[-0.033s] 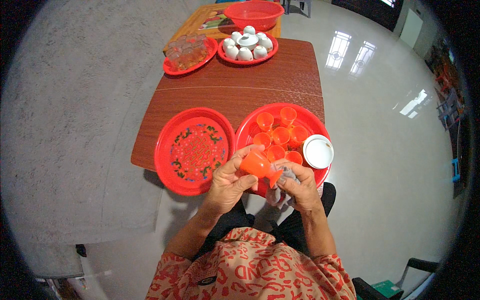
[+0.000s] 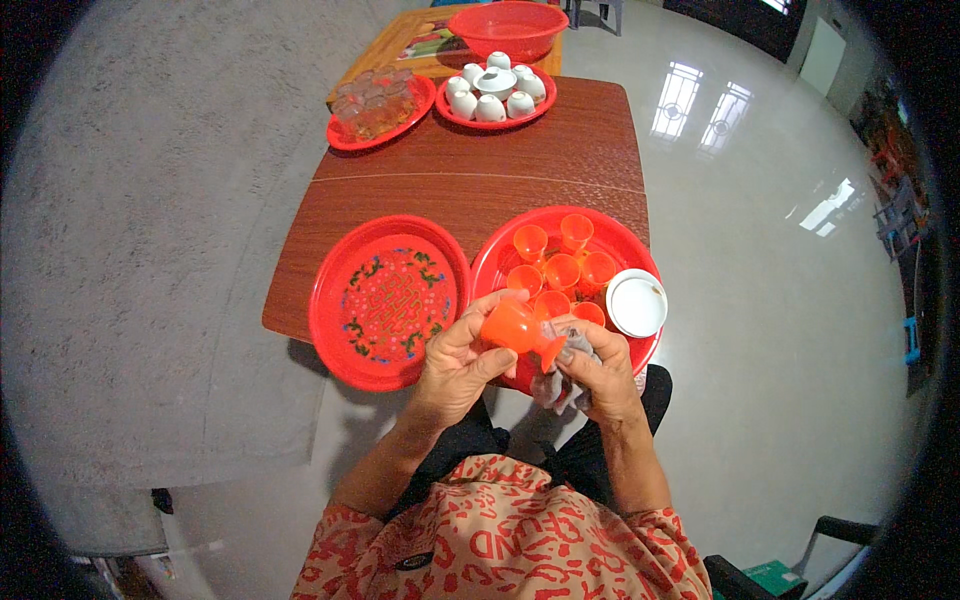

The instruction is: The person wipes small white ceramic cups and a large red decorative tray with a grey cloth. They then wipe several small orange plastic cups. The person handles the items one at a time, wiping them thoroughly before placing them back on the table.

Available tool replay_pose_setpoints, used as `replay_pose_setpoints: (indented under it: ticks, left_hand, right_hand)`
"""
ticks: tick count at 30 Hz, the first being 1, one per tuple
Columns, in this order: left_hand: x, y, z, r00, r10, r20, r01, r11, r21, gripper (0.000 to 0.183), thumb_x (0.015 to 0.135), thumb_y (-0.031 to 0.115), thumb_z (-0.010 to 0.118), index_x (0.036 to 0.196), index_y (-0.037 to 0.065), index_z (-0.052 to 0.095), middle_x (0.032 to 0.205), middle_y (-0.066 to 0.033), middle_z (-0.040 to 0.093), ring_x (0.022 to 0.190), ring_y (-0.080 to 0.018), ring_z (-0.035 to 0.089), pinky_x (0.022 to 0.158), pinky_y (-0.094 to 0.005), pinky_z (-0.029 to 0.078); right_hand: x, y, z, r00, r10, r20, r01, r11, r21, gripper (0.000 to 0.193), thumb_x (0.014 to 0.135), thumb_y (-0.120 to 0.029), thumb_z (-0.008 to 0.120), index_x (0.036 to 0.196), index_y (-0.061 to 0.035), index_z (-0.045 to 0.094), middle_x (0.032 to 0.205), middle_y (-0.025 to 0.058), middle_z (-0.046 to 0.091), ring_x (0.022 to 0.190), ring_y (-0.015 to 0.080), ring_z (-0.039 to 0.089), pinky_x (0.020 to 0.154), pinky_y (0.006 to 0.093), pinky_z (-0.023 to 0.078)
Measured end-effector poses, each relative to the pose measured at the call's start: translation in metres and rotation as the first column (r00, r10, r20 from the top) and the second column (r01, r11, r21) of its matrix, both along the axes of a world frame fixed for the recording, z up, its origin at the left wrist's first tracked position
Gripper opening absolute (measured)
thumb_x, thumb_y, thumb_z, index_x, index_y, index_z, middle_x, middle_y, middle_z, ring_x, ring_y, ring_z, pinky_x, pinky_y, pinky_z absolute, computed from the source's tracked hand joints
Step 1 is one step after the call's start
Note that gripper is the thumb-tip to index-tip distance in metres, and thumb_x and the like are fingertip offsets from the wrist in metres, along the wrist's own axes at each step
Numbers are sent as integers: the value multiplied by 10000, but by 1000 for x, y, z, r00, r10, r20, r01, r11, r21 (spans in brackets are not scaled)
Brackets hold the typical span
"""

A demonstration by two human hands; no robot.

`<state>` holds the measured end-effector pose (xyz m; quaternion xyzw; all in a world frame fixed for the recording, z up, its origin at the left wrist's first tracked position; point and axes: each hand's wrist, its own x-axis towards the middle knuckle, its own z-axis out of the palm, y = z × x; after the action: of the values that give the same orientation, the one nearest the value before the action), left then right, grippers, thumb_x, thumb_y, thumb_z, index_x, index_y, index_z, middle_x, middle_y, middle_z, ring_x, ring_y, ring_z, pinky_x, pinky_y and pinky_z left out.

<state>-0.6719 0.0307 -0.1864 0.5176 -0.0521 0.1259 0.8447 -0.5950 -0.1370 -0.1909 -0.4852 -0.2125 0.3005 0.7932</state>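
Observation:
An orange stemmed cup (image 2: 511, 328) lies sideways between my hands, over the near edge of the right-hand red tray (image 2: 485, 262). My left hand (image 2: 462, 362) is closed round its bowl. In my right hand (image 2: 600, 370) a crumpled greyish cloth (image 2: 553, 388) is pinched against the cup's flared foot; part of the cloth hangs below the fingers. Several more orange cups (image 2: 562, 271) stand in that tray, their mouths up. White bowls (image 2: 637, 304), apparently stacked, rest at the tray's right side.
Left of it is another red tray (image 2: 350, 240) with a floral pattern. Farther back on the brown table (image 2: 480, 195) sit a red plate of upturned white cups (image 2: 490, 108) and one of clear glasses (image 2: 375, 100). A red basin (image 2: 510, 30) stands behind them on a wooden surface.
My right hand and the cloth have shifted slightly at the cup's foot. My left hand keeps its hold on the bowl.

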Motion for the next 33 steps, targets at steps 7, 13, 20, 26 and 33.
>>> replay_pose_setpoints:
  ticks: [7,13,20,26,33]
  left_hand:
    - [1,-4,3,988,150,-19,-149,988,35,260,860,73,612,1105,-1,572,1268,-153,502,1056,-189,551,838,-290,478]
    - [0,-10,-9,987,156,-38,-156,988,-9,340,865,55,603,1187,1,513,1261,-144,499,1123,-202,512,987,-350,393]
    - [-3,-11,9,985,164,-46,-156,977,148,476,847,4,611,1283,29,422,1192,-85,509,1123,-165,499,949,-311,416]
    - [-16,0,-5,971,225,-87,-182,920,348,446,787,43,697,1186,37,499,1129,-56,532,1054,-128,513,879,-276,451]
    - [-44,35,-25,968,239,-72,-139,759,636,467,732,10,742,1157,-21,551,1127,-76,470,1070,-179,516,896,-285,470]
  right_hand:
    - [-3,-4,-15,967,94,237,-84,995,-52,266,796,-69,616,1046,22,598,903,23,586,729,91,581,601,216,467]
    - [-16,5,-9,989,-130,-68,130,992,-5,452,731,16,672,1166,-11,551,971,28,587,769,91,581,654,215,481]
    - [-15,9,-24,976,-196,99,194,981,23,430,721,9,687,1138,14,586,1038,60,563,893,119,550,762,228,446]
    - [-18,18,-8,940,-142,310,182,978,-103,335,727,3,685,1056,35,627,1003,76,572,900,138,549,763,237,434]
    - [-31,24,-7,985,126,114,-80,937,-340,510,732,-28,661,1220,24,520,1023,71,588,902,136,563,807,270,453]
